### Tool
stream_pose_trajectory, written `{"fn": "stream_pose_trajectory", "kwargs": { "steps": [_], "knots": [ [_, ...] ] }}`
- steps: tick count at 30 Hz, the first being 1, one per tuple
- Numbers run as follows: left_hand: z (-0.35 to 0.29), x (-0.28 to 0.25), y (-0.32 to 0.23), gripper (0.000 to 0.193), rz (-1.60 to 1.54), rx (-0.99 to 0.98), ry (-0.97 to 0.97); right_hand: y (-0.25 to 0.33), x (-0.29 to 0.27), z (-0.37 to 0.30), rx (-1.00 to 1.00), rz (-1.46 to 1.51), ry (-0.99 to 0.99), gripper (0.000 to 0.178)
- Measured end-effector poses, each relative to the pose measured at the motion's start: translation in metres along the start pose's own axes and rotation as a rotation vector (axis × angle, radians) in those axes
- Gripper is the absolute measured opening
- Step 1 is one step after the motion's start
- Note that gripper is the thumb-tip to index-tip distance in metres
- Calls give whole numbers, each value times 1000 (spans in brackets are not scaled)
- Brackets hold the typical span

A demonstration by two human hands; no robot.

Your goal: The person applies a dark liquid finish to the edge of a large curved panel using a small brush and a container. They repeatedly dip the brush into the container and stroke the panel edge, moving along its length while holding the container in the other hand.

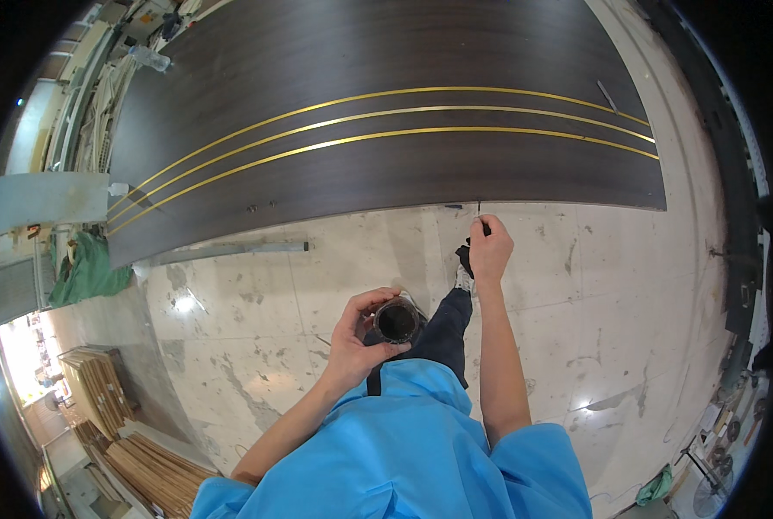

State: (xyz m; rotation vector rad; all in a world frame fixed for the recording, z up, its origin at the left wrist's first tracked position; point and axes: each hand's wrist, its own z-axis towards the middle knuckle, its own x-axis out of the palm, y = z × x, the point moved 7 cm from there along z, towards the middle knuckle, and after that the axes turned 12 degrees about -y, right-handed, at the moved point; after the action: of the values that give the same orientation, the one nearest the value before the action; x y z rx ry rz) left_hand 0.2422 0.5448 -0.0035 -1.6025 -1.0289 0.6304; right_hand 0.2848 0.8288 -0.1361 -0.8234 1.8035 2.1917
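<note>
Cupping a dark-filled container in left hand, just in front of the waist; grip curled round the side, thumb nearest the body, mouth up, presumably to avoid spilling and sit within easy reach. Pinching a thin dark tool in right hand, arm outstretched; grip narrow, likely for fine control. Pointing the tool's tip at the near edge of a dark panel; cannot tell contact from gap there. Running lengthwise over the panel: three yellow strips. Lying near their right end: small grey piece. At the panel's far left corner: clear bottle. Below the right hand, on the floor: shoe. Lying left along the near edge: grey bar, probably in the way of any sidestep left. Farther left: green cloth, stacked boards.
</note>
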Motion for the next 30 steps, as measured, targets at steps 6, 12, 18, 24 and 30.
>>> {"fn": "stream_pose_trajectory", "kwargs": {
  "steps": [6, 12, 18, 24, 30],
  "knots": [
    [1, 2, -2, 75, -2, 12, 12, 16, 26, -25, -154, 124, 116, 17],
    [4, 4, -3, 73, -3, 25, 18, -14, -12, 15, -6, 18, 7, 13],
    [5, 18, -2, 75, -12, 14, 47, -5, -34, 18, -76, -54, -32, 13],
    [14, 19, 3, 78, 91, -33, 7, 54, -60, 9, -152, 188, 82, 13],
    [37, 15, -9, 65, 291, 200, -39, 157, -113, -28, -428, 142, 471, 14]
  ]
}}
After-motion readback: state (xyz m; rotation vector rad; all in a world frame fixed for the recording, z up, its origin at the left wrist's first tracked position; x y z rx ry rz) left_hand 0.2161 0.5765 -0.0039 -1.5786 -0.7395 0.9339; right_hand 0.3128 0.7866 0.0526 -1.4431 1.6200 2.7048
